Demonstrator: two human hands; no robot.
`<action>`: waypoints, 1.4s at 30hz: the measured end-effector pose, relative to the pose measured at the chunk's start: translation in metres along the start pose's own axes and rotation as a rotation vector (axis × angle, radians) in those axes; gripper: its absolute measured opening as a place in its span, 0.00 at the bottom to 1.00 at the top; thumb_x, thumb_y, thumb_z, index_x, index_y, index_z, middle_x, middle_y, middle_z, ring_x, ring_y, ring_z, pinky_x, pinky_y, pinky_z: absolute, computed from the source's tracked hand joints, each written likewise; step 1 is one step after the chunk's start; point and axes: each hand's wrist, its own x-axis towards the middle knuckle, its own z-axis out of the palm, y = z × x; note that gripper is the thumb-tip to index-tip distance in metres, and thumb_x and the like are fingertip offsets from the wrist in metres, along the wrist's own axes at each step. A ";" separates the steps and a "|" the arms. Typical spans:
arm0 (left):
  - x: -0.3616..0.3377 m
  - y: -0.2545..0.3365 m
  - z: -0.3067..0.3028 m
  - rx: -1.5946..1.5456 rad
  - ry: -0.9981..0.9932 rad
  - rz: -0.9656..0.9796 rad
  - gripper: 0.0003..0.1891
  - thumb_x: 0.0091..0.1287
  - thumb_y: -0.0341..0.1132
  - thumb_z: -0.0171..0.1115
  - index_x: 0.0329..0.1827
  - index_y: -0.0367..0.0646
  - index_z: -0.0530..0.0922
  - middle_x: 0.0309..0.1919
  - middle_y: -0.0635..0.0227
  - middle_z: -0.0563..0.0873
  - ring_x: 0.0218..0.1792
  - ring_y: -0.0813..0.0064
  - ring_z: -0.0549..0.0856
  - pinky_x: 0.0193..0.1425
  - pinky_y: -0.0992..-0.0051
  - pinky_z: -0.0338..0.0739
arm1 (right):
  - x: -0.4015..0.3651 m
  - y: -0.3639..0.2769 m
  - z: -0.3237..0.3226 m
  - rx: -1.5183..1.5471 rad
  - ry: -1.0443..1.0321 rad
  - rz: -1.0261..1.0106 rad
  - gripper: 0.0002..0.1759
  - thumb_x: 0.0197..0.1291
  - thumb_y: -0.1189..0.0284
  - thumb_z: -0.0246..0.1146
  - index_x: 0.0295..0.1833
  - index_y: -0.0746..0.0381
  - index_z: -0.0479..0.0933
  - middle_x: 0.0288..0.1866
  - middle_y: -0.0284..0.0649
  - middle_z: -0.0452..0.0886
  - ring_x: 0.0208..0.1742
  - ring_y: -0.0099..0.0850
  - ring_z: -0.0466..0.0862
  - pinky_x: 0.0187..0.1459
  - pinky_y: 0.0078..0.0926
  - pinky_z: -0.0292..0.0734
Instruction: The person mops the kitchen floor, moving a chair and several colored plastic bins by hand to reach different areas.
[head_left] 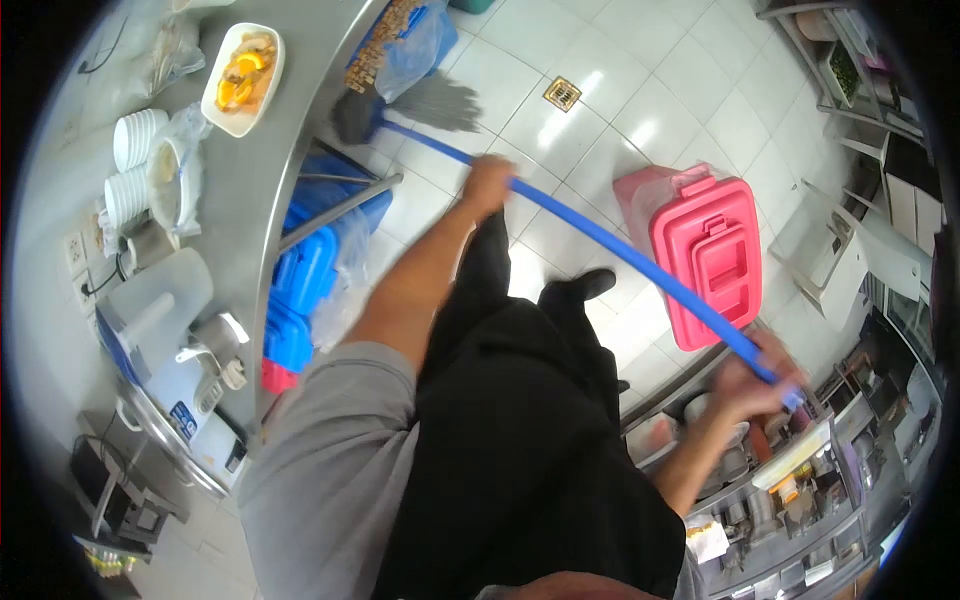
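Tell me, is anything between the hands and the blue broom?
Nothing visible is. The left hand grips the broom handle partway down, the right hand grips its top end. The bristles rest on the floor by a plastic bag.

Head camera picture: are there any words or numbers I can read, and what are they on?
None can be read.
The blue sticker on the white machine: too blurred to read.
The broom handle and the pink bin: no writing shows.
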 end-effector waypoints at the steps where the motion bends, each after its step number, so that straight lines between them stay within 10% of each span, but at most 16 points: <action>1: -0.008 -0.053 -0.001 0.211 -0.007 -0.110 0.06 0.58 0.32 0.70 0.38 0.43 0.87 0.41 0.52 0.88 0.50 0.47 0.86 0.58 0.50 0.80 | -0.030 0.043 0.033 -0.207 0.019 0.070 0.23 0.77 0.52 0.58 0.35 0.59 0.77 0.32 0.45 0.83 0.43 0.46 0.86 0.57 0.51 0.80; 3: -0.049 -0.106 -0.032 0.321 -0.155 -0.415 0.23 0.65 0.37 0.72 0.64 0.52 0.80 0.67 0.52 0.83 0.70 0.52 0.81 0.69 0.53 0.80 | -0.087 0.106 0.039 -0.099 -0.190 0.292 0.20 0.79 0.57 0.57 0.36 0.60 0.74 0.45 0.51 0.86 0.59 0.51 0.84 0.67 0.55 0.74; 8: -0.098 -0.056 -0.006 0.107 -0.064 -0.639 0.25 0.67 0.40 0.70 0.68 0.61 0.77 0.83 0.49 0.63 0.73 0.46 0.78 0.73 0.51 0.78 | -0.116 0.068 -0.002 -0.268 -0.562 0.403 0.24 0.83 0.55 0.55 0.38 0.63 0.73 0.56 0.58 0.85 0.68 0.55 0.81 0.68 0.57 0.76; 12: -0.081 0.048 0.069 0.288 -0.079 -0.518 0.21 0.66 0.42 0.68 0.62 0.51 0.81 0.75 0.42 0.72 0.71 0.44 0.78 0.72 0.47 0.77 | -0.055 -0.021 -0.069 -0.166 -0.518 0.389 0.29 0.81 0.48 0.55 0.35 0.64 0.73 0.50 0.58 0.86 0.67 0.60 0.81 0.50 0.59 0.92; 16: -0.068 0.222 0.090 0.140 0.090 -0.044 0.16 0.62 0.47 0.75 0.35 0.43 0.86 0.38 0.51 0.87 0.46 0.48 0.85 0.55 0.48 0.79 | -0.009 -0.152 -0.140 -0.104 -0.352 0.235 0.27 0.81 0.51 0.56 0.33 0.61 0.70 0.39 0.53 0.81 0.64 0.67 0.80 0.39 0.62 0.94; 20: -0.075 0.379 0.123 -0.216 0.047 0.172 0.07 0.55 0.36 0.73 0.26 0.44 0.85 0.32 0.52 0.87 0.39 0.46 0.86 0.49 0.48 0.78 | -0.018 -0.318 -0.178 -0.036 -0.261 0.177 0.25 0.81 0.48 0.54 0.38 0.57 0.66 0.37 0.42 0.70 0.62 0.54 0.78 0.39 0.55 0.95; 25: -0.086 0.465 0.128 -0.351 -0.516 0.410 0.09 0.60 0.41 0.71 0.36 0.45 0.88 0.36 0.56 0.91 0.45 0.50 0.91 0.50 0.51 0.84 | -0.060 -0.411 -0.232 -0.127 -0.193 0.107 0.27 0.82 0.44 0.48 0.39 0.56 0.63 0.31 0.35 0.62 0.42 0.36 0.71 0.31 0.43 0.92; 31: -0.093 0.352 0.120 -0.196 -0.534 0.452 0.10 0.61 0.44 0.68 0.33 0.47 0.88 0.32 0.57 0.91 0.39 0.47 0.91 0.45 0.50 0.85 | -0.116 -0.309 -0.214 -0.105 0.097 0.015 0.28 0.84 0.46 0.46 0.33 0.54 0.63 0.28 0.34 0.61 0.38 0.32 0.68 0.27 0.33 0.86; 36: -0.064 0.113 0.080 0.017 -0.272 0.261 0.07 0.52 0.35 0.72 0.34 0.49 0.88 0.36 0.55 0.89 0.45 0.46 0.88 0.52 0.46 0.81 | -0.147 -0.102 -0.103 -0.031 0.064 0.115 0.24 0.83 0.54 0.52 0.32 0.56 0.68 0.28 0.34 0.61 0.36 0.35 0.70 0.27 0.36 0.85; 38: -0.058 0.014 0.021 0.237 -0.263 0.127 0.05 0.55 0.34 0.70 0.34 0.46 0.86 0.41 0.53 0.88 0.50 0.47 0.87 0.55 0.47 0.81 | -0.171 -0.023 -0.038 0.013 0.067 0.352 0.21 0.80 0.54 0.58 0.38 0.58 0.69 0.36 0.38 0.71 0.53 0.43 0.77 0.48 0.54 0.91; 40: -0.068 -0.104 0.004 0.298 -0.277 -0.197 0.14 0.70 0.31 0.62 0.57 0.47 0.84 0.67 0.52 0.81 0.64 0.49 0.84 0.66 0.47 0.80 | -0.196 0.035 0.016 -0.093 -0.135 0.569 0.16 0.78 0.58 0.63 0.43 0.59 0.74 0.52 0.46 0.77 0.69 0.51 0.74 0.55 0.61 0.89; 42: -0.092 -0.138 -0.051 0.305 -0.273 -0.365 0.14 0.69 0.33 0.65 0.57 0.52 0.83 0.73 0.55 0.77 0.69 0.49 0.80 0.67 0.47 0.79 | -0.220 0.081 0.052 -0.076 -0.458 0.600 0.14 0.78 0.63 0.64 0.43 0.61 0.74 0.63 0.51 0.80 0.77 0.55 0.73 0.60 0.58 0.88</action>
